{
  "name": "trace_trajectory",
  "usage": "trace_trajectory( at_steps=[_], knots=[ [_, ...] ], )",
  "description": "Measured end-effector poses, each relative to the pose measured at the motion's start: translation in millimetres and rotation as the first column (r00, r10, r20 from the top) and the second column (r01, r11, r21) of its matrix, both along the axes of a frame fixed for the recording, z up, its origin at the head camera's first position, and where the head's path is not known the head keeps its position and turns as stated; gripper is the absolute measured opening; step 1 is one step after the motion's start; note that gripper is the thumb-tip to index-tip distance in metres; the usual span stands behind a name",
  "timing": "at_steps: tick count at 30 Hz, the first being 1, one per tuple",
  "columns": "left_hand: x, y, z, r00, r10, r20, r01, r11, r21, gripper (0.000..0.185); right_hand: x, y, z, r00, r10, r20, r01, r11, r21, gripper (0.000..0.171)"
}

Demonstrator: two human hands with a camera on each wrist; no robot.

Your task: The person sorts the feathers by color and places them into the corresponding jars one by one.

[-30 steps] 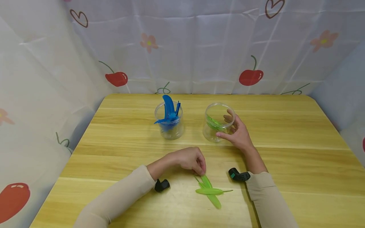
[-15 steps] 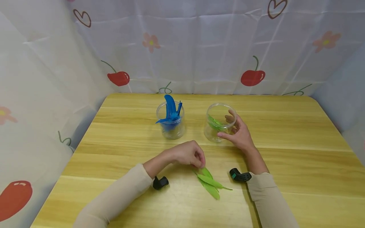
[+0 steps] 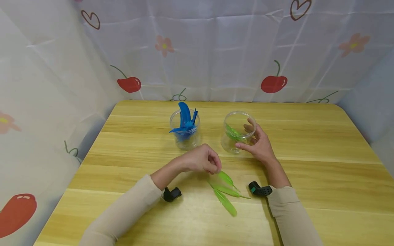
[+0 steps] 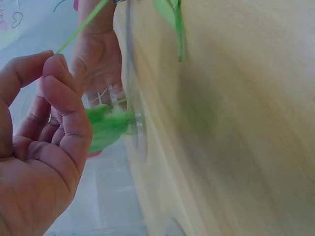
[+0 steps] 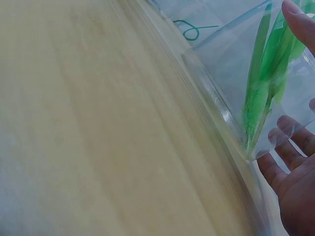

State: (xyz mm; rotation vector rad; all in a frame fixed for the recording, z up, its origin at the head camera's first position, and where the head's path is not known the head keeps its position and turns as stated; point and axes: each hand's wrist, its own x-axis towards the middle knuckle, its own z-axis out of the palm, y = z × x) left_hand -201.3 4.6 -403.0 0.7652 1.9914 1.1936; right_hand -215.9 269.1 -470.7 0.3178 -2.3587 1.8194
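Green and slim, a plastic-looking feather (image 3: 226, 178) hangs from my left hand (image 3: 201, 161), pinched at its quill between thumb and fingertips just above the wooden bench (image 3: 307, 171). Two more green feathers (image 3: 226, 198) lie below it. My right hand (image 3: 260, 143) cups the clear round jar (image 3: 237, 131) holding green feathers, fingers curled round its side; its palm side is hidden

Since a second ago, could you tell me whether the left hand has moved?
Yes. The left hand, pinching a green feather, has lifted toward the blue-feather jar.
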Motion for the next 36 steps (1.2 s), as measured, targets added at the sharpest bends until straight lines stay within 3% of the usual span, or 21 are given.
trace_trajectory(
  at_steps=[6, 13, 19, 28, 33, 36],
  knots=[
    [-0.4, -2, 3.6, 0.998, 0.066, -0.013, -0.065, 0.996, 0.068, 0.007, 0.9, 0, 0.8, 1.000, -0.002, 0.001, 0.002, 1.000, 0.008, 0.097],
    [-1.1, -4, 3.1, 0.981, 0.190, 0.036, -0.193, 0.970, 0.146, 0.004, -0.1, -1, -0.1, 1.000, 0.009, 0.007, -0.009, 1.000, -0.007, 0.099],
    [-1.6, -4, 4.5, 0.953, 0.296, 0.069, -0.304, 0.932, 0.197, 0.007, 1.0, -1, -0.7, 1.000, 0.009, 0.018, -0.009, 1.000, -0.007, 0.099],
    [-1.3, 0, 12.1, 0.919, 0.374, 0.126, -0.395, 0.880, 0.265, 0.008, 2.5, 0, 1.3, 1.000, 0.004, 0.002, -0.004, 1.000, -0.009, 0.095],
    [0.3, 6, 15.5, 0.900, 0.407, 0.158, -0.436, 0.835, 0.336, 0.009, 2.8, 0, 0.1, 1.000, 0.005, -0.011, -0.005, 1.000, 0.003, 0.095],
    [0.4, 11, 17.1, 0.880, 0.436, 0.190, -0.476, 0.800, 0.365, 0.010, 2.1, 0, 0.0, 1.000, 0.000, -0.015, 0.000, 1.000, 0.014, 0.096]
  ],
)
